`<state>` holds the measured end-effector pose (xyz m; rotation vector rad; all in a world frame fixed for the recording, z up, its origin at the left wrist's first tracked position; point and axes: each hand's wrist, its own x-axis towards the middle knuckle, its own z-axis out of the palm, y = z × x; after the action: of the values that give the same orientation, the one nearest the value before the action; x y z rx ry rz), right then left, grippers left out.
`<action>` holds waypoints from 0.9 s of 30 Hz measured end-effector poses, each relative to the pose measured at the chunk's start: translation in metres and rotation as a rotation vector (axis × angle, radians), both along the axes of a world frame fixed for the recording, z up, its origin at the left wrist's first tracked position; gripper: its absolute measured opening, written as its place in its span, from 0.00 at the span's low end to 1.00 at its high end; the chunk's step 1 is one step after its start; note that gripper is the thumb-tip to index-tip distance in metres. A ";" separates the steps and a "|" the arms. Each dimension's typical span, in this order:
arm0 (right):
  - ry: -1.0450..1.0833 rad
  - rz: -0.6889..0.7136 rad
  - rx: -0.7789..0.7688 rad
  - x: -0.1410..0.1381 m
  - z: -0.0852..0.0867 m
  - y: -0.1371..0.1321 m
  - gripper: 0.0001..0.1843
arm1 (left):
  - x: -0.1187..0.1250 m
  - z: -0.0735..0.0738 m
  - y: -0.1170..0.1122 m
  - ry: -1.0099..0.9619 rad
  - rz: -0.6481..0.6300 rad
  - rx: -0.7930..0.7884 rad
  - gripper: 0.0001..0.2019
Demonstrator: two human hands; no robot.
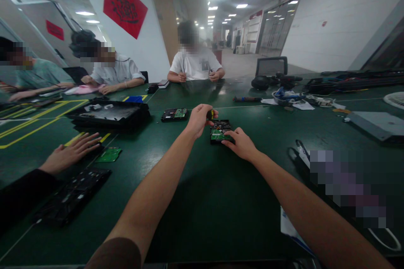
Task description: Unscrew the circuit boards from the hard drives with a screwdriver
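A hard drive (216, 138) with a green circuit board lies on the dark green table, straight ahead of me. My left hand (198, 119) is closed around the black and yellow handle of what looks like a screwdriver (210, 114), held upright over the drive's left side. The tool's tip is hidden. At the drive's near right corner, my right hand (242, 143) grips the edge, with the thumb on the near side and fingers over the board. A second hard drive (174, 114) with a green board lies to the left, beyond my left forearm.
Stacked black trays (109, 113) stand at left. Nearer, a co-worker's hand (71, 151) rests by a loose green circuit board (109, 154) and black drives (74, 193). At right lie a grey metal box (377, 125) and cables (285, 96). Several people sit across the table.
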<state>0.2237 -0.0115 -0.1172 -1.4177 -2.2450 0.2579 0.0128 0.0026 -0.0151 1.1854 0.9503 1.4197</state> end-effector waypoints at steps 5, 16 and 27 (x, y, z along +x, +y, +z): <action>-0.050 -0.026 0.005 -0.002 0.001 -0.003 0.24 | -0.009 0.004 0.003 0.239 0.074 0.112 0.09; -0.105 -0.038 -0.001 -0.006 0.011 -0.011 0.23 | -0.004 0.000 0.003 0.011 -0.086 -0.063 0.12; 0.018 0.007 -0.015 -0.004 0.004 -0.001 0.22 | -0.013 0.004 0.002 0.257 0.019 0.047 0.14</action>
<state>0.2199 -0.0129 -0.1135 -1.4098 -2.2384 0.2892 -0.0004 0.0051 -0.0114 1.4221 1.1110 1.3313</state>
